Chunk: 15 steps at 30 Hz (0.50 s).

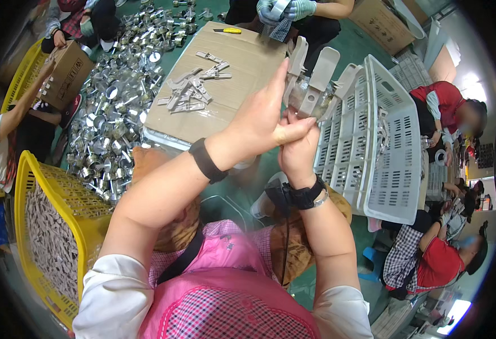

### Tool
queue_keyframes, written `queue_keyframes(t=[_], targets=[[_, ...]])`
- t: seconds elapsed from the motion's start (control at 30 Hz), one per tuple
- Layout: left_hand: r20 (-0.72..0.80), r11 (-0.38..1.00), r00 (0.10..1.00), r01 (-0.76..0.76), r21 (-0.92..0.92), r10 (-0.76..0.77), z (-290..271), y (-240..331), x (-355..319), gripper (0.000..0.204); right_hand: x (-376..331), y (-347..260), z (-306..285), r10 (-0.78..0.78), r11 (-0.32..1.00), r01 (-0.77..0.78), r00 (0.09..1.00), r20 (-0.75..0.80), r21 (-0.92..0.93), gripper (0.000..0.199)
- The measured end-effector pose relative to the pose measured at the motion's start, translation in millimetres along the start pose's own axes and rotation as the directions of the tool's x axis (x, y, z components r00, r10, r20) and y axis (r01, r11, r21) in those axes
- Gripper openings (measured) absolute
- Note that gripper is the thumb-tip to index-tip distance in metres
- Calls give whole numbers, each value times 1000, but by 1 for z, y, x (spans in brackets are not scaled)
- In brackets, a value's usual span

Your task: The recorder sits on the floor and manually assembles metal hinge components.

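Observation:
Both my hands are raised together in front of me around a rounded, shiny piece with grey plastic paddles (311,97) standing out from it. My left hand (259,116) grips it from the left, one finger stretched along its side and the thumb lying across below. From underneath, my right hand (300,150) holds its lower end; most of those fingers are hidden behind the piece and my left thumb. Left of my hands, several loose grey plastic clips (191,90) lie piled on a cardboard-topped work surface (236,59).
A yellow-handled cutter (227,30) lies at the board's far edge. Shiny metal parts (109,113) cover the floor leftward. A yellow crate (78,226) holds grey pieces; white crates (395,175) stand right. A gloved co-worker (287,10) sits opposite, others at both sides.

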<state>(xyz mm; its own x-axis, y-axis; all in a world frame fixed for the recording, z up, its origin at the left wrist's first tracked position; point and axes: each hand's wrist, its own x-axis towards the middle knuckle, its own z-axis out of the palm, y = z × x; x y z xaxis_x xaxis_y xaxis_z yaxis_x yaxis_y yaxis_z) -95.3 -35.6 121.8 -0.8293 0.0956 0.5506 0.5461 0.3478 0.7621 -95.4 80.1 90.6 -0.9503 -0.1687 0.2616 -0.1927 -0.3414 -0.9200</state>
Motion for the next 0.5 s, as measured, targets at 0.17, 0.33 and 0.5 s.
queue_keyframes(t=[0.17, 0.33, 0.5], targets=[[50, 996, 996, 78, -31, -76, -8, 3, 2, 90, 1, -2, 1, 33, 999, -33, 999, -10, 1, 13], [127, 996, 990, 73, -46, -67, -14, 4, 2, 88, 0, -14, 2, 103, 994, -103, 995, -16, 35, 15], [37, 993, 992, -122, -2, 122, -10, -6, 4, 96, -1, -16, 1, 102, 991, -103, 995, 15, 88, 16]])
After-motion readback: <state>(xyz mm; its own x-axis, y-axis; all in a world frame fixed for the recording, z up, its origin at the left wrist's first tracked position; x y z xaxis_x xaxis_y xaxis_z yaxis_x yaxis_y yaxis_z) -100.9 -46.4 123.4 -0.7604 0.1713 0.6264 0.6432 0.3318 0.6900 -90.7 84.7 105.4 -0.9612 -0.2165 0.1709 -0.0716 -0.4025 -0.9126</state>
